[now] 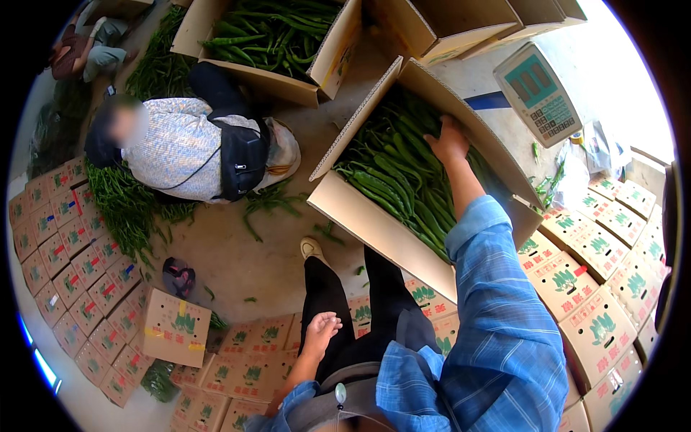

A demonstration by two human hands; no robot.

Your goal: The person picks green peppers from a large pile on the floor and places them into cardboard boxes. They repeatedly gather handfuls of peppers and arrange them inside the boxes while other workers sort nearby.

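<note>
My right hand point(451, 141) reaches into an open cardboard box and lies on the long green peppers point(397, 162) near its far right wall. The thumb and fingers are spread, and part of the fingers is hidden against the wall. Rows of peppers fill the box, with its flaps point(378, 232) standing outward. In front of my black trousers hangs my left hand point(322, 330), fingers loosely curled, with nothing visible in it. Just beyond the box stands a digital scale's display head point(539, 94) on a blue post point(487, 101).
A person in a speckled top point(178, 137) sits low at the left beside piled peppers point(116, 205). Another box of peppers point(270, 40) stands at the back. Stacked printed cartons point(596, 329) line the right side, others point(70, 254) the left. Loose peppers point(253, 221) litter the floor.
</note>
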